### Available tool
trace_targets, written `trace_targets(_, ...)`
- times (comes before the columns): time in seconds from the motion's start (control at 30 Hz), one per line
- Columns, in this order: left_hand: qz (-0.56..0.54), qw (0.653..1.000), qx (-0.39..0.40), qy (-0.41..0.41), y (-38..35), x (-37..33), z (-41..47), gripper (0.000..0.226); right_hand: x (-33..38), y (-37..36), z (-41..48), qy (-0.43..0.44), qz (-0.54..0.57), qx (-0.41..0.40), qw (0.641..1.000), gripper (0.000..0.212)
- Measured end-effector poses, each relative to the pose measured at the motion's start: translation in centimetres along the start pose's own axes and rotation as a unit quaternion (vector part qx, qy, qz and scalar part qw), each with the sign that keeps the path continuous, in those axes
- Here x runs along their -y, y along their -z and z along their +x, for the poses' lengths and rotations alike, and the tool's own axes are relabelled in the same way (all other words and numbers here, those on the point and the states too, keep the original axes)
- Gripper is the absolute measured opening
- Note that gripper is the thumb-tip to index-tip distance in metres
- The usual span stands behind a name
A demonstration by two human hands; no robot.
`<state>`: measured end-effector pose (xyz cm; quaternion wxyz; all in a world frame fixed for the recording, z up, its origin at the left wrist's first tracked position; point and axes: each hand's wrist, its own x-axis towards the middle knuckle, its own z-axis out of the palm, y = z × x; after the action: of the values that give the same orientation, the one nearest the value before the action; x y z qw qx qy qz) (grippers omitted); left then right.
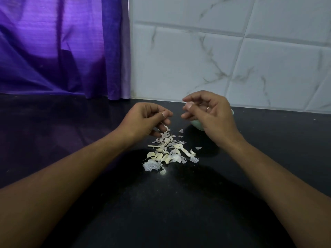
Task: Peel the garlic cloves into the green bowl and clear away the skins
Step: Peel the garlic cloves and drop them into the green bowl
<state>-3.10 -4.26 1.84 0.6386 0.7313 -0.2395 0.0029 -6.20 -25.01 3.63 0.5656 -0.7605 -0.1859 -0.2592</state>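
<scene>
My right hand (209,113) hovers over the green bowl (196,124) and hides most of it. Its thumb and fingertips pinch a small pale garlic clove (189,104). My left hand (148,120) is a short way to the left, above the far end of the pile, with fingers curled and thumb against the forefinger. A thin piece of garlic skin (165,128) hangs at its lower fingertips. On the black counter lies a pile of garlic cloves (165,156) mixed with papery skins (151,165) and a bit of stem (154,146).
The black counter (161,203) runs back to a white marble-tiled wall (232,59). A purple curtain (62,47) hangs at the back left. A few loose skin flakes (198,148) lie to the right of the pile.
</scene>
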Motion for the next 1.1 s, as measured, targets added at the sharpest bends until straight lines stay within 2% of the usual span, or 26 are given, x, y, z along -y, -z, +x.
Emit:
trace_targets(0.17, 0.045, 0.999, -0.012, -0.014, -0.1, 0.0, -0.1, 0.014, -0.6, 2.0, 0.8, 0.072, -0.124, -0.078, 0.987, 0.014)
trace_targets(0.3, 0.08, 0.996, -0.02, -0.024, 0.0, 0.1, -0.1, 0.008, -1.7, 3.7, 1.6, 0.044, -0.169, -0.128, 0.976, 0.013)
trace_targets(0.53, 0.122, 0.992, -0.018, -0.042, 0.2, 0.1, -0.1, 0.009, -3.2, 4.8, 1.5, -0.005, -0.282, -0.092, 0.955, 0.023)
trace_targets(0.73, 0.228, 0.971, 0.023, -0.069, 1.2, -0.4, 0.0, 0.026, -1.7, 3.3, 1.4, 0.116, -0.293, -0.08, 0.946, 0.019)
trace_targets(0.83, 0.3, 0.95, 0.068, -0.048, 2.2, -1.2, 0.1, 0.032, -0.6, 1.8, 0.6, 0.117, -0.239, -0.02, 0.964, 0.01)
trace_targets(0.93, 0.298, 0.946, 0.131, -0.006, 3.0, -1.5, 0.0, 0.038, -0.6, 0.4, -0.2, 0.038, -0.182, 0.108, 0.976, 0.004)
trace_targets(1.03, 0.25, 0.945, 0.206, 0.038, 3.3, -1.8, -0.3, 0.042, -1.2, 0.1, -0.5, -0.069, -0.131, 0.243, 0.959, 0.011)
trace_targets(1.1, 0.251, 0.934, 0.248, 0.056, 3.3, -2.0, -0.5, 0.039, -1.4, 0.0, -0.7, -0.105, -0.1, 0.292, 0.945, 0.013)
